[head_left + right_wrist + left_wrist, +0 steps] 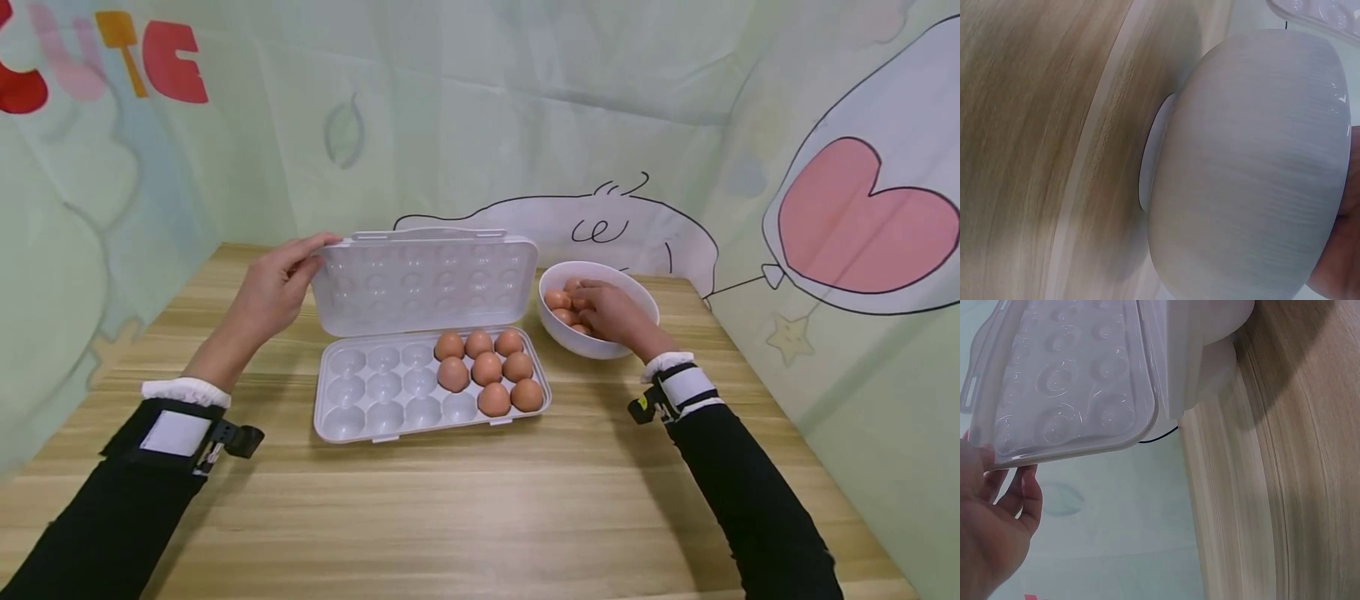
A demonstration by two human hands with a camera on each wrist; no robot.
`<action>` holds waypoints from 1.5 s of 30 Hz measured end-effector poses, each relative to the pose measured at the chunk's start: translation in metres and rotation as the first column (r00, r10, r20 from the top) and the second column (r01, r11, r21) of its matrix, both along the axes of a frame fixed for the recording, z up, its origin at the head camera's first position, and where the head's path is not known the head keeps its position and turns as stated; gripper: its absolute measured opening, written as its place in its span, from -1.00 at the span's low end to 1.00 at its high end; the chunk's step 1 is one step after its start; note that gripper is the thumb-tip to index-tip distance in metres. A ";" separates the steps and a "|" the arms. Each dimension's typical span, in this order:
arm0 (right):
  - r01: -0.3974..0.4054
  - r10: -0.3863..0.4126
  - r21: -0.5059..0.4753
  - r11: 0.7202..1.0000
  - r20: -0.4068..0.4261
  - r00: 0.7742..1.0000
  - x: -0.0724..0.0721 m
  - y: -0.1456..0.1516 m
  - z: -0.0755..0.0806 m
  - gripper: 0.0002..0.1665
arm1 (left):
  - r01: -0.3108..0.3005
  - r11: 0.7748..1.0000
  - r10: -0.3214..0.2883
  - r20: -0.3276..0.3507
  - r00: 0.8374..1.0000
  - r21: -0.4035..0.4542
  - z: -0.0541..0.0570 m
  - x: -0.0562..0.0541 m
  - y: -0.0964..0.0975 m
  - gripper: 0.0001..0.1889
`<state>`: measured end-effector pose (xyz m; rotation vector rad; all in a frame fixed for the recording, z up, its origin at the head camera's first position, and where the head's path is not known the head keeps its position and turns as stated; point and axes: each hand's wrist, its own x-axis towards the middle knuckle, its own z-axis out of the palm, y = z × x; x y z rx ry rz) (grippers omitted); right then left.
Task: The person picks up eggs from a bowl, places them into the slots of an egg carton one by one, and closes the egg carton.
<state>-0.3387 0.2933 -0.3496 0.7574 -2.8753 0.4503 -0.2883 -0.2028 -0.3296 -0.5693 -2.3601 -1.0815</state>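
Eggs [557,299] in the bowl [592,348] right of the carton [384,387] appeared fragile, best cupped mid-shell, right hand [613,313] among them, hold indeterminable, left hand [272,290] gripping the lid [427,292].

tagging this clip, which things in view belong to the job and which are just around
In the job:
egg tray
raised lid
brown eggs
white bowl
left hand on lid
right hand in bowl

Just around:
wooden table
printed backdrop
wrist cameras

head view: bright, even | soft shadow falls on table [480,517], lower right | wrist views: dimmer | lid [1069,378] glints upper left | bowl [1254,162] glints right
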 end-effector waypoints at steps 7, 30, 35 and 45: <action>0.006 -0.006 0.002 1.000 0.000 1.000 -0.002 -0.002 0.000 -0.84 | -0.003 1.000 0.003 -0.029 1.000 0.002 -0.001 0.000 0.000 -0.62; 0.141 -0.140 -0.040 0.989 0.017 0.990 -0.005 -0.002 0.000 -0.77 | 0.009 1.000 -0.009 -0.021 1.000 0.001 -0.001 0.000 -0.001 -0.62; 0.086 -0.089 -0.100 0.991 -0.024 0.996 0.005 0.006 0.006 -0.60 | 0.008 1.000 -0.008 -0.009 1.000 0.008 0.000 0.000 0.000 -0.62; 0.171 -0.170 -0.271 0.947 0.027 0.985 0.021 0.019 0.018 -0.63 | 0.006 1.000 -0.006 0.009 1.000 0.010 0.001 0.000 0.000 -0.61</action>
